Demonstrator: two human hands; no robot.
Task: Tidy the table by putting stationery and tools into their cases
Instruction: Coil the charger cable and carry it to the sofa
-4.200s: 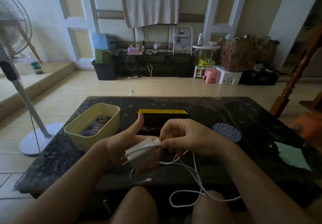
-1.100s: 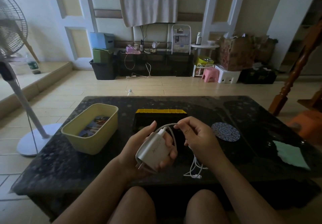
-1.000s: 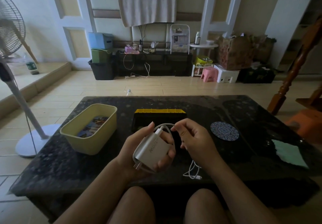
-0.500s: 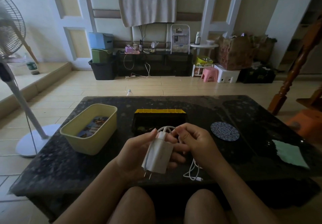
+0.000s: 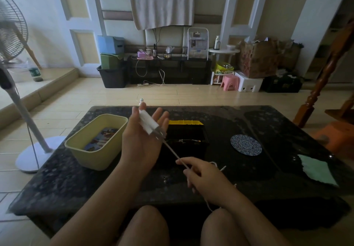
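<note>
Two bins: yellow tub [image 5: 90, 161] holds cards [image 5: 100, 140], black case [image 5: 203, 137] open; left grip [image 5: 139, 140] released under charger [image 5: 148, 120], right grip [image 5: 205, 180] pinches cable [image 5: 172, 151].

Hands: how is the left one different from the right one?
The left hand is raised, the right hand lower. The left hand's fingers are straight, with the white charger lying on them; the right hand's fingers curl, pinching the cable. That taut cable joins both.
</note>
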